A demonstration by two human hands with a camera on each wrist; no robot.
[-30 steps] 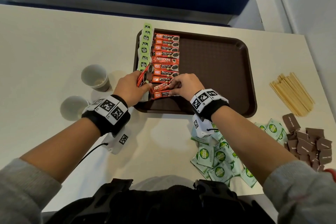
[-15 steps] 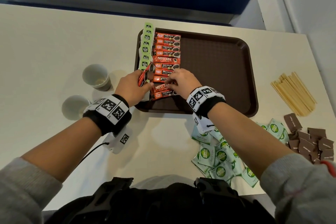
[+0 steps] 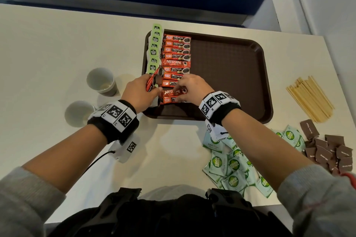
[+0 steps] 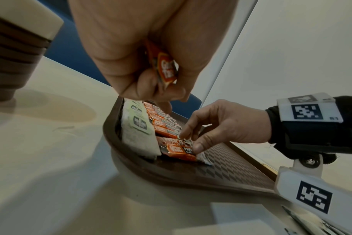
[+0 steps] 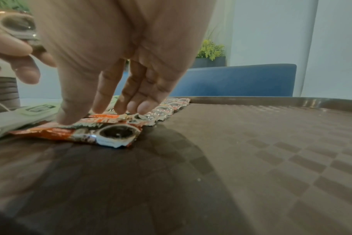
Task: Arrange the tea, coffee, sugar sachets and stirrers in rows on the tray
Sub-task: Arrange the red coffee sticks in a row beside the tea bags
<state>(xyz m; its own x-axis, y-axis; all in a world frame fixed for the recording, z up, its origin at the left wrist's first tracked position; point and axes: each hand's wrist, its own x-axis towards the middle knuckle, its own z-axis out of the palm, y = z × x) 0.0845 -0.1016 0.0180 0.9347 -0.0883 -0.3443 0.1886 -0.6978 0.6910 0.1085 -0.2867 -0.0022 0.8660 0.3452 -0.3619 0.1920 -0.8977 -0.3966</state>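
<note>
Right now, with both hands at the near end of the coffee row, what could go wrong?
1. The right hand presses the Nescafe sachet with its fingers; sliding it could shove the overlapping coffee row askew.
2. The left hand holds a spare coffee sachet above the tea bags, which overhang the tray edge and could be knocked off.
</note>
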